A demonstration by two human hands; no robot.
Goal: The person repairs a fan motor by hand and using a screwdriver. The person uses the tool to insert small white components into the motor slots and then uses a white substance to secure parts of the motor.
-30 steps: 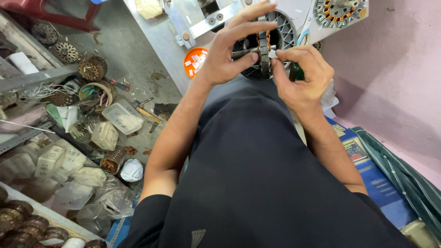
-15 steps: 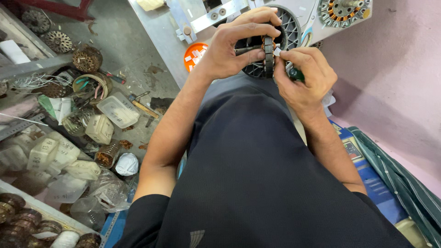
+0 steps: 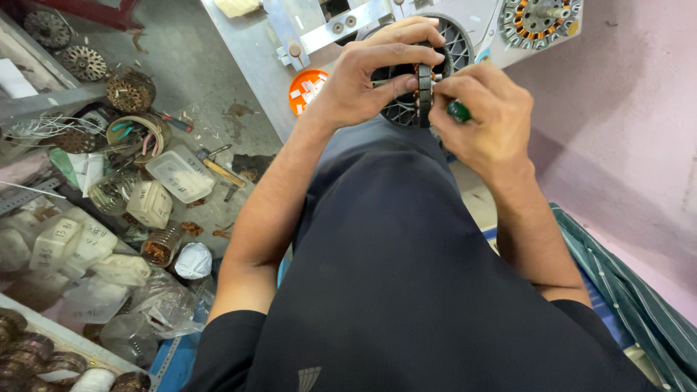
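Stator core [image 3: 425,94], looking stiff and fairly heavy with fragile copper windings, is being pinched edge-on by the left hand [image 3: 367,76] above the lap, best gripped by its steel rim, while the right hand [image 3: 486,120] is clenching a green-handled tool [image 3: 457,110].

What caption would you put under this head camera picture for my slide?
Left hand grips a round grey motor stator with copper windings while right hand works a green-handled tool against it.

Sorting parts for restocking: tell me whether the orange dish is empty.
Not empty: the orange dish holds several small white pieces, just beside the left hand.
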